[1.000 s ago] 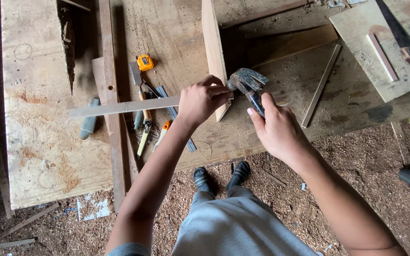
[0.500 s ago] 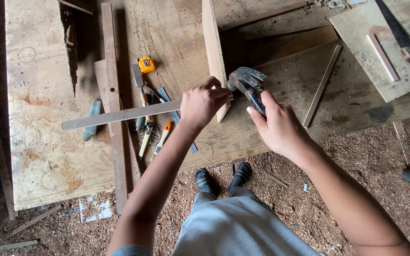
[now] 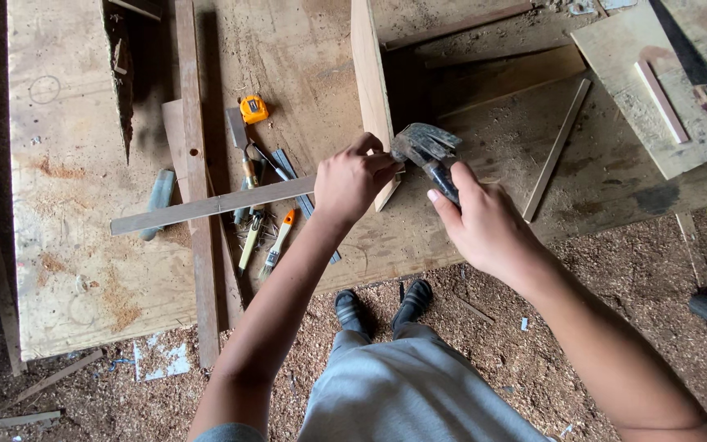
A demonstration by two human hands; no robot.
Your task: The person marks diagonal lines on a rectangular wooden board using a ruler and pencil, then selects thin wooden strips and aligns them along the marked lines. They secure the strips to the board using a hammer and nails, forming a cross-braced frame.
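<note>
Wooden strip (image 3: 206,205) is held at its right end by the left hand (image 3: 353,180), fingers closed around it, pressing it against the upright board (image 3: 370,90). Right hand (image 3: 484,225) grips the hammer (image 3: 427,151) handle with closed fingers; the hammer head sits just beside the left fingertips (image 3: 386,160).

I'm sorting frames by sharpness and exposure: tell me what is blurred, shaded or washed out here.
Head view: even daylight, no glare; the hammer head is slightly motion-blurred next to the right hand; the left hand and wooden strip are sharp; deep shade behind the upright board; the left edge is dark.
</note>
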